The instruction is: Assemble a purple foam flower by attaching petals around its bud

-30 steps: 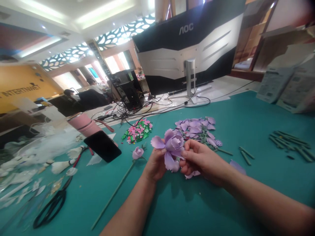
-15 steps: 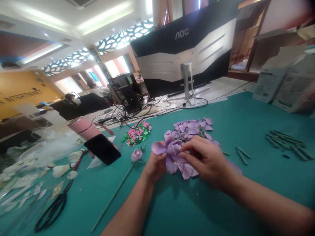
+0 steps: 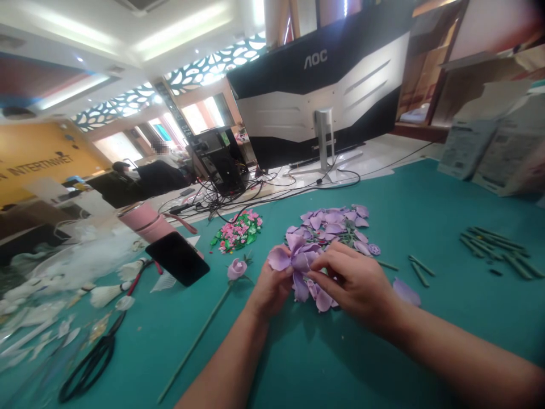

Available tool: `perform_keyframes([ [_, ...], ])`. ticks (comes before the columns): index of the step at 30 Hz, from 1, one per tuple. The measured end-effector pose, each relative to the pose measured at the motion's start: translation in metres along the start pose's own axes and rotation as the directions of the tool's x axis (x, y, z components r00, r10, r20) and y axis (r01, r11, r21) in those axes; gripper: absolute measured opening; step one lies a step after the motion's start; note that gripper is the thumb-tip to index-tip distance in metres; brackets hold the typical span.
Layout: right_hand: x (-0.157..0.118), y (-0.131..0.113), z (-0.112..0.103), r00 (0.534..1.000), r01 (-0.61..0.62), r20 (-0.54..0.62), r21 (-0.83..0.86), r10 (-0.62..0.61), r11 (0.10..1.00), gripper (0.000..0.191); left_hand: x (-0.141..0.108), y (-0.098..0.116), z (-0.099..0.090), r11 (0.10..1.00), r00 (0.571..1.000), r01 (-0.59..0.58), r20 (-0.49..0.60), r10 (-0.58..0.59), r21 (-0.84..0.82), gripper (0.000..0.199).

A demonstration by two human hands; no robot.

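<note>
Between my hands is a purple artificial flower (image 3: 301,260) with several spread petals. My left hand (image 3: 271,288) is closed around its underside, and the petals hide part of those fingers. On the flower's right side, the thumb and fingers of my right hand (image 3: 351,278) pinch the edge of a petal. Behind and below the flower lies a pile of loose purple petals (image 3: 334,218) mixed with small green parts. A finished-looking purple rose (image 3: 237,268) on a long green stem rests left of my left hand. One single petal (image 3: 406,292) lies beside my right wrist.
Green stem pieces (image 3: 496,244) lie to the right on the green mat (image 3: 426,346). At the left are a black phone (image 3: 177,258), a pink bottle (image 3: 147,224), scissors (image 3: 91,363) and shuttlecocks (image 3: 106,294). A monitor (image 3: 319,91) stands behind, near pink-and-green pieces (image 3: 239,230).
The flower has shifted slightly to the right and turned a little in my fingers. My right hand has moved slightly, and the loose petal by its wrist shows more fully.
</note>
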State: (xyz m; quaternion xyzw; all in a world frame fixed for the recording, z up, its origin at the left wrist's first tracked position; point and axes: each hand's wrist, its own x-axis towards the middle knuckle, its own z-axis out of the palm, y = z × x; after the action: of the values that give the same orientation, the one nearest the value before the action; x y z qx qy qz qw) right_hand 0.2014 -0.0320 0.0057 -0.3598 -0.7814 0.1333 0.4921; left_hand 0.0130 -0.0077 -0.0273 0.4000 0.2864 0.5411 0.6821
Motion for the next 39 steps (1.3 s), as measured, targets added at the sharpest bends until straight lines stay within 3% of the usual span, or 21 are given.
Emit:
perform_keyframes([
  [7,0.0,-0.005,-0.002,0.999,-0.008,0.051,0.014,0.008,1.0,0.01,0.001,-0.001,-0.004,0.999,0.998,0.042,0.037,-0.042,0.004,0.04],
  [11,0.003,-0.008,-0.009,0.998,-0.031,0.064,0.113,0.024,0.993,0.009,0.0,0.0,-0.003,0.997,0.998,0.063,0.021,-0.062,-0.034,0.039],
  [16,0.013,-0.003,-0.026,0.963,-0.252,-0.025,0.257,0.267,0.933,0.011,-0.003,0.008,-0.001,0.987,0.988,0.141,0.077,-0.135,-0.077,0.034],
  [19,0.018,0.0,-0.029,0.923,-0.369,0.038,0.367,0.383,0.854,0.012,-0.005,0.01,-0.002,0.977,0.98,0.179,0.103,-0.168,-0.115,0.034],
  [28,0.017,-0.005,-0.022,0.891,-0.451,0.164,0.413,0.423,0.791,0.013,-0.007,0.012,0.005,0.972,0.978,0.203,0.068,-0.196,-0.121,0.063],
  [39,0.02,-0.003,-0.022,0.842,-0.533,0.238,0.508,0.485,0.676,0.017,-0.008,0.01,-0.001,0.972,0.976,0.206,0.1,-0.195,-0.117,0.061],
])
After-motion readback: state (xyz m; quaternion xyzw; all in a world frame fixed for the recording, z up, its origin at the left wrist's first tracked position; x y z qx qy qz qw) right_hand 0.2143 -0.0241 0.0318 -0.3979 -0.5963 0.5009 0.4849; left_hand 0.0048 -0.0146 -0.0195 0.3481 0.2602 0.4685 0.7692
